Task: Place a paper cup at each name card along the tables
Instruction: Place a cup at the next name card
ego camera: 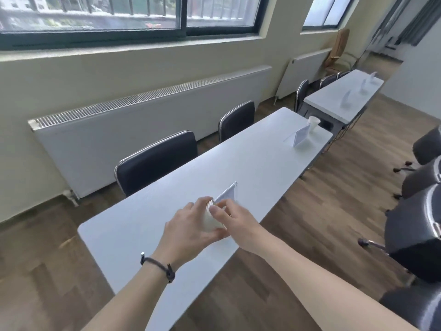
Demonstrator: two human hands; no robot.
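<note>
Near the lower centre of the frame, both hands are meeting over the near end of the long white table (148,237), working on a nested stack of paper cups (211,220) held on its side with the rims pointing up and away. The left hand (188,231), with a dark cord bracelet (158,267) at its wrist, is wrapping around the body of the stack, fingers closing on it from the left and from below. The right hand (235,219) is coming in from the right with its thumb (216,211) lying across the rims; the other fingers are hidden behind the stack, so whether they are already pinching the outermost cup cannot be told. Just above the hands in the frame, the nearest name card (228,193) is standing with no cup beside it. Toward the upper right, a second name card (299,137) is already sitting with a single paper cup (313,124) just beside it, while the cards on the far table (334,102) are looking unserved, though they are small and blurred. The step in hand seems to be peeling one cup off the stack for the nearest card. The next move is probably calling for the right hand to slide that cup free while the left is keeping the rest together, then turning it upright and setting it down beside the card without knocking it over.
</note>
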